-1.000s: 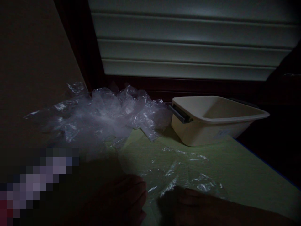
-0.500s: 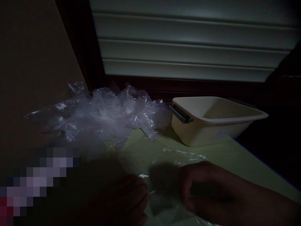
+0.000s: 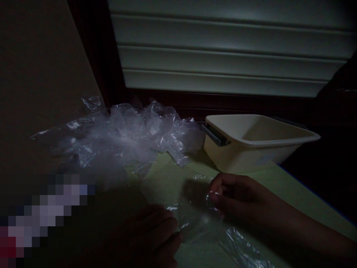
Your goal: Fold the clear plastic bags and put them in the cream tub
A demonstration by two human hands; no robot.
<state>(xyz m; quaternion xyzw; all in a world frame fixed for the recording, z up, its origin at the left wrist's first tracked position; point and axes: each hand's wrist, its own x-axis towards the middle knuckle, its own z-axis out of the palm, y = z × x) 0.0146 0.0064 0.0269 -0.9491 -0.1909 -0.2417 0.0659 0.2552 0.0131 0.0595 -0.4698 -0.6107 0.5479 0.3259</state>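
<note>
A clear plastic bag point(image 3: 202, 225) lies over the green tabletop between my two hands, its edges shown only by faint glints. My right hand point(image 3: 240, 197) pinches the bag's right upper edge between thumb and forefinger, a little above the table. Deep in shadow, my left hand point(image 3: 158, 232) is at the left edge of the same bag, fingers curled together on it; its thumb is hidden. A crumpled strip of clear plastic point(image 3: 245, 249) shines below my right wrist.
A large heap of crumpled clear plastic bags point(image 3: 134, 134) sits at the back left against the wall. A cream basin point(image 3: 237, 156) with dark handles stands at the back right near the table's blue edge. Behind are white slats point(image 3: 223, 67). The green tabletop point(image 3: 290, 197) is dim.
My right hand has moved up and slightly away, closing from a blurred, loosely curled shape to a pinch on the clear plastic bag. My left hand has barely moved.
</note>
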